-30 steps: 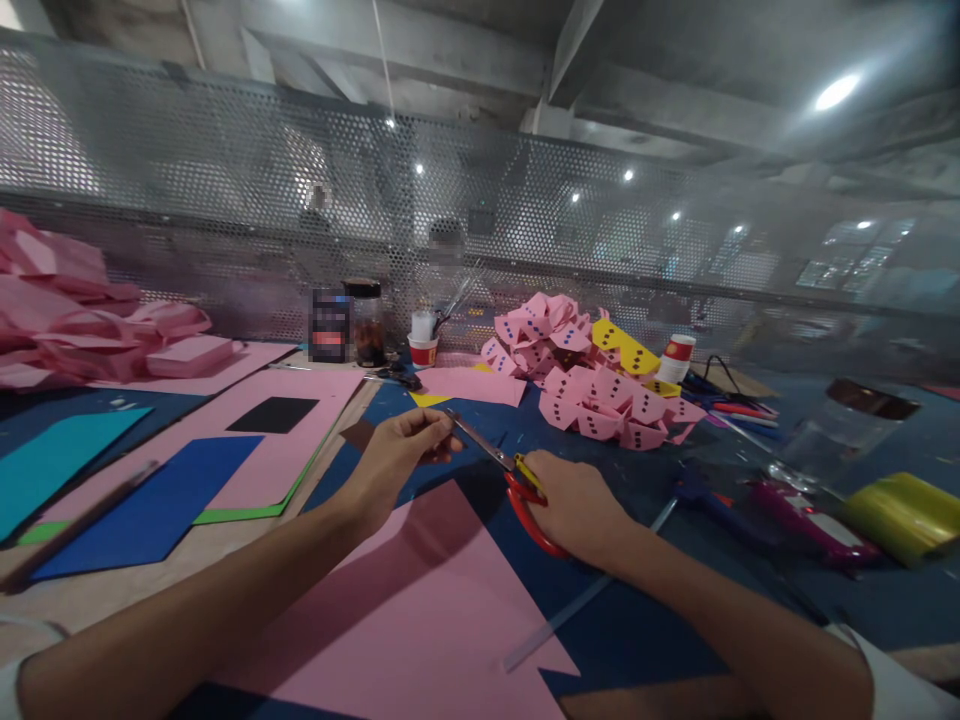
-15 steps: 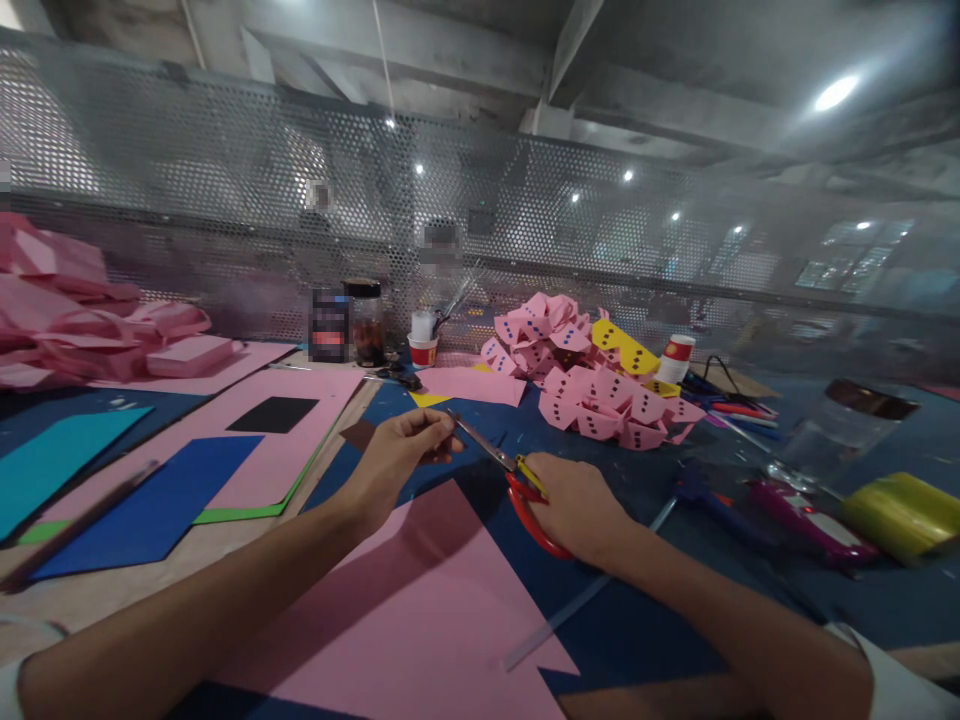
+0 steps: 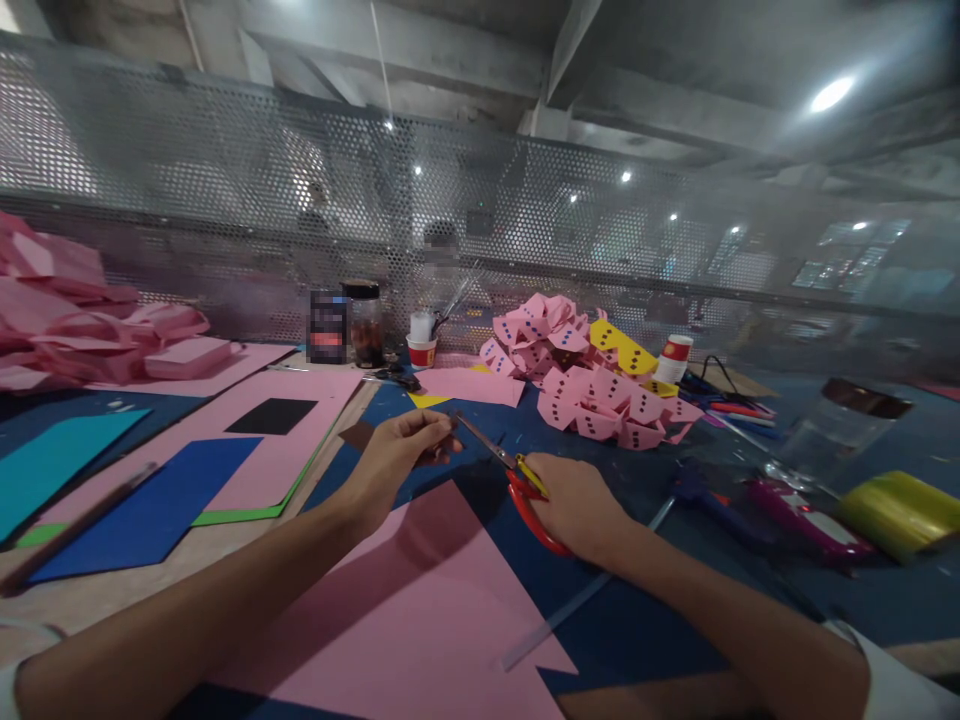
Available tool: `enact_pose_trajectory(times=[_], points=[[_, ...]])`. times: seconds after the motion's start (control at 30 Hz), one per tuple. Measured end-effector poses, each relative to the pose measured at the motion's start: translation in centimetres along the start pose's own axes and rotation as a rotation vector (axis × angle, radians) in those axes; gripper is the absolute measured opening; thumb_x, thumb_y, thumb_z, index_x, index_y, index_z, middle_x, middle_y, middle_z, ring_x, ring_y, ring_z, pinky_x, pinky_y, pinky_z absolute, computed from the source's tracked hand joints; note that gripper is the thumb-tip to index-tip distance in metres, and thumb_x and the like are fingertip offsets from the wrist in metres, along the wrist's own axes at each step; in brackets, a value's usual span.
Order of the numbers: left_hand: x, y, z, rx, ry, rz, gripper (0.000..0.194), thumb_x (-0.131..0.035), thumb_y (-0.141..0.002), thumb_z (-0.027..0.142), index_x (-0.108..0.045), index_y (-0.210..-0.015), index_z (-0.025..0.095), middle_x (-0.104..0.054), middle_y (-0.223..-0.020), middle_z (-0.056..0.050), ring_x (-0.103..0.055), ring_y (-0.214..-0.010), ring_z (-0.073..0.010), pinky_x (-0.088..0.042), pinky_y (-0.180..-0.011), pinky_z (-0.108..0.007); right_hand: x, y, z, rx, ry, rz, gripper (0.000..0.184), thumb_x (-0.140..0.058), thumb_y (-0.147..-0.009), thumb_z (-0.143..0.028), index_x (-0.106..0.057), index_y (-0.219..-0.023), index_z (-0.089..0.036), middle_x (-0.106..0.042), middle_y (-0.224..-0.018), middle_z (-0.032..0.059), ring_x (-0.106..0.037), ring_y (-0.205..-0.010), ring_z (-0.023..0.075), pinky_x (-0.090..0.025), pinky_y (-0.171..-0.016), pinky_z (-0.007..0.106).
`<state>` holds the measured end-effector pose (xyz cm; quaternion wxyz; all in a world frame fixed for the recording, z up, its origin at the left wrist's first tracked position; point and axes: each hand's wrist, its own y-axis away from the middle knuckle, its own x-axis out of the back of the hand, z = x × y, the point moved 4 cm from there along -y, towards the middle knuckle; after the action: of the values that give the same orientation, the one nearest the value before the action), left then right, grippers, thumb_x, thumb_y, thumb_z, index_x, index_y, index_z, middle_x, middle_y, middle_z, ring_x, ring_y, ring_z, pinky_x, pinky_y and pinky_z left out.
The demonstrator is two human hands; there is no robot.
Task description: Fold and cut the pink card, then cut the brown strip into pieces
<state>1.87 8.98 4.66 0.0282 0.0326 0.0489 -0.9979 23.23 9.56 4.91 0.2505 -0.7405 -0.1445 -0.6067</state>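
Scissors (image 3: 510, 461): gripped by right hand (image 3: 579, 502). Left hand (image 3: 405, 442): pinched near their tips, contents indiscernible. Snipping apparently in hand; steadiness called for.

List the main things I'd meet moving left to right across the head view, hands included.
Teal sheet → black rectangle → left hand → red-handled scissors → right hand → magenta device → shiny yellow object.

There are two hands (image 3: 409, 445) (image 3: 574, 505), two lidded jars (image 3: 367, 332) (image 3: 844, 425), one red-handled scissors (image 3: 504, 457).
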Motion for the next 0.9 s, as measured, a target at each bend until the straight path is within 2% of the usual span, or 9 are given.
enact_pose_trajectory(times=[0.2,0.37,0.53,0.9], points=[[-0.07,-0.02,0.17,-0.008,-0.010,0.002,0.025,-0.067,-0.080,0.042,-0.066,-0.082,0.017,-0.070,-0.076,-0.004,-0.056,-0.066,-0.0126,-0.043,-0.066,-0.025,-0.28,-0.10,0.13,-0.008,-0.002,-0.025,0.021,-0.048,-0.090,-0.037,-0.056,-0.083,-0.020,-0.064,-0.075,0.0010,-0.056,-0.067,0.0139,-0.020,-0.055,0.027],[-0.12,0.04,0.21,-0.014,0.003,-0.002,0.026,-0.067,-0.080,0.043,-0.065,-0.082,0.017,-0.070,-0.076,-0.003,-0.055,-0.065,-0.0122,-0.043,-0.065,-0.024,-0.56,-0.09,0.25,0.006,-0.004,0.008,0.019,-0.046,-0.091,-0.036,-0.055,-0.085,-0.020,-0.064,-0.077,0.0014,-0.059,-0.070,0.0152,-0.021,-0.056,0.027],[-0.08,0.02,0.27,-0.029,0.016,-0.010,0.028,-0.068,-0.080,0.044,-0.065,-0.085,0.017,-0.071,-0.081,-0.004,-0.054,-0.065,-0.0115,-0.042,-0.064,-0.023,-0.75,-0.07,0.24,-0.032,0.028,-0.006,0.021,-0.044,-0.093,-0.039,-0.054,-0.093,-0.020,-0.065,-0.083,0.0025,-0.061,-0.073,0.0172,-0.021,-0.055,0.028],[0.01,-0.12,0.09,-0.048,0.002,-0.006,0.025,-0.068,-0.079,0.042,-0.065,-0.081,0.018,-0.072,-0.080,-0.004,-0.055,-0.064,-0.0124,-0.041,-0.063,-0.024,-0.57,0.11,-0.09,-0.013,0.036,-0.030,0.022,-0.045,-0.091,-0.041,-0.054,-0.093,-0.021,-0.066,-0.088,0.0024,-0.063,-0.077,0.0180,-0.024,-0.057,0.028]])
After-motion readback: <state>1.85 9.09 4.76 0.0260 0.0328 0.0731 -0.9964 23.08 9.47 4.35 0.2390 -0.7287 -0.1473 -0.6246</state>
